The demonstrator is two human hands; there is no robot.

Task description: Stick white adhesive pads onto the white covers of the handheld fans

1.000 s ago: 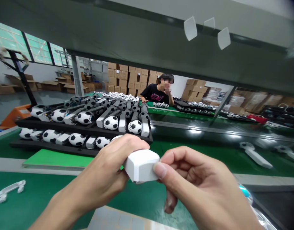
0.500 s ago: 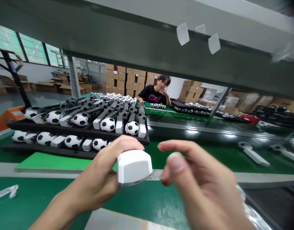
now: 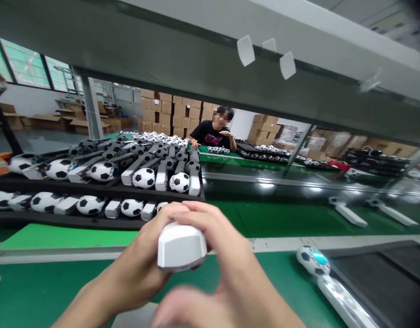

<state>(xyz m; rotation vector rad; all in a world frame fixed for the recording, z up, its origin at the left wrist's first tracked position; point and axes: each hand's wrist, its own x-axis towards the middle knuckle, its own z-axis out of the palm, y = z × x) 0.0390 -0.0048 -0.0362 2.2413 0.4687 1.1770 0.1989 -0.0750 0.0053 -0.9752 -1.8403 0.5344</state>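
Observation:
A white plastic handle (image 3: 182,248) points at me end-on in the middle of the view; the rest of it is hidden behind my hands. My left hand (image 3: 137,257) is closed round its left side. From the right, my right hand (image 3: 230,255) has its fingers wrapped over the top and right side of the handle, while its thumb is apart below and blurred. To the right, a handheld device with a soccer-ball head (image 3: 312,262) and a clear-wrapped handle lies on the green bench, by a black tray (image 3: 384,273).
Stacked black trays (image 3: 103,184) full of soccer-ball devices stand at left behind a bright green board (image 3: 66,239). Two white-handled devices (image 3: 350,214) lie on the conveyor at right. A low grey beam (image 3: 196,59) crosses overhead. Across the line sits a person (image 3: 210,134).
My right hand has moved left and its fingers now touch the handle. The view has swung right, bringing the ball-headed device by the black tray fully into sight.

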